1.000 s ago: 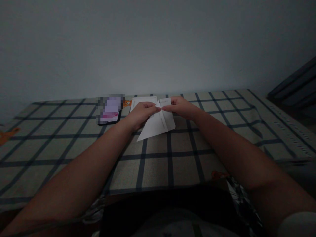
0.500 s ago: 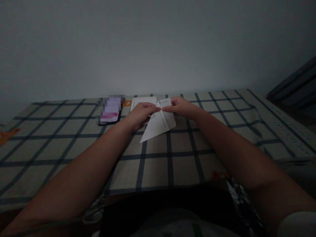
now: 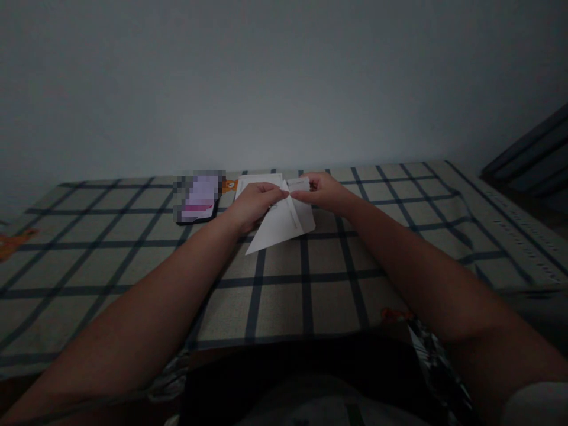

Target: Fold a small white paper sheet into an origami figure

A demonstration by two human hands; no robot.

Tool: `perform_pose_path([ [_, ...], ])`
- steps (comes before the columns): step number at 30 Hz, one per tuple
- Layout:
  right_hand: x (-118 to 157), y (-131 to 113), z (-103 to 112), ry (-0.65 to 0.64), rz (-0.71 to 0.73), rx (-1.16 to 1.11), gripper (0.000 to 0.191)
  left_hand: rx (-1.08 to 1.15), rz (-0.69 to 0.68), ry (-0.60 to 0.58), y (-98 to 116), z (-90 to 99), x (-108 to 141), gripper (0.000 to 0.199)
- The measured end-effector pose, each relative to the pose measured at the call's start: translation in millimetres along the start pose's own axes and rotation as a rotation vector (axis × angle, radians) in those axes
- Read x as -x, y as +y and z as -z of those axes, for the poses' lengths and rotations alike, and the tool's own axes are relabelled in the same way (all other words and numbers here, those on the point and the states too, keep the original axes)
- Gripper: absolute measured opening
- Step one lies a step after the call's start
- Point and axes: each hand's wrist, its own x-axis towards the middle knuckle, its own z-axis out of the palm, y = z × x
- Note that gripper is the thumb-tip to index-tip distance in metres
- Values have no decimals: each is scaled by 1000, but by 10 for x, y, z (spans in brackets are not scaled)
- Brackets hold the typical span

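Observation:
A folded white paper (image 3: pixel 279 226) is held up in the middle of the head view, one pointed corner towards me at the lower left. My left hand (image 3: pixel 257 204) pinches it from the left, thumb near its upper centre. From the right, my right hand (image 3: pixel 323 192) grips its upper part, and the two thumb tips nearly meet. The fingers beneath the paper are largely hidden. Behind my left hand, a white sheet (image 3: pixel 260 178) with a printed border lies on the cloth.
A checked cloth (image 3: pixel 284 307) covers the table. On it, left of my hands, is a phone (image 3: pixel 202 195) with a lit, blurred screen. A pale wall (image 3: pixel 284 89) rises behind. Dark striped fabric (image 3: pixel 532 145) is at the far right.
The paper's pointed lower corner has shifted slightly left and up. Both hands keep their hold in nearly the same place.

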Motion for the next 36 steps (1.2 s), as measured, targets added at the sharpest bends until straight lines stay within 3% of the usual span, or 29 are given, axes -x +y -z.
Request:
perform_pose_path([
  [6,-10,98,64,-84,-61,-99,27,-16,0,-8,17,1,18,23],
  [13,-19,135,75,-39,-104,-119,28,-4,35,-43,32,-8,42,21],
  [25,-2,70,67,-55,-152,-79,24,-107,-40,-13,34,-30,33,24],
  [36,5,80,88,-74,-104,-13,27,-148,-33,21,62,-30,64,19],
])
